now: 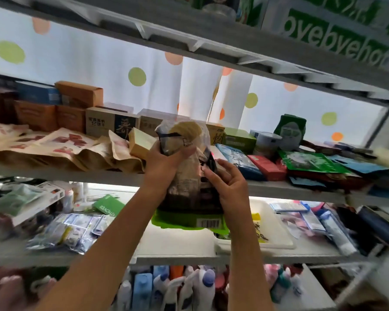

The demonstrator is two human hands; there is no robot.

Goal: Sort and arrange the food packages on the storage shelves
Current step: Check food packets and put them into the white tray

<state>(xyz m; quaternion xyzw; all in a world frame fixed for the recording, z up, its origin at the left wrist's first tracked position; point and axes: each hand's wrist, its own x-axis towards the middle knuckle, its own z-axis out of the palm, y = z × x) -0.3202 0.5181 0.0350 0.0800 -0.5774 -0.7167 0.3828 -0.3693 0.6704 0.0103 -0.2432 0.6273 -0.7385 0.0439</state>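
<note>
— What crowds the middle shelf (54,173)?
— Kraft pouches (61,144) left, boxes (108,122) behind, green pouch (310,161) right.
— And the hands?
— At centre frame, left hand (164,163) grips the clear noodle packet (184,140); right hand (229,184) pinches its dark lower part.
— Below?
— A white tray (276,234), contents unclear.

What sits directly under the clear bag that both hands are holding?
A green package with a barcode shows below the clear bag, held by the left hand and right hand. Its upper part is covered by the bag.

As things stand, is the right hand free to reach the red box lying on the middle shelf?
Probably not yet: the right hand is curled on the clear noodle packet, though the red box lies uncovered just beside it.
</note>
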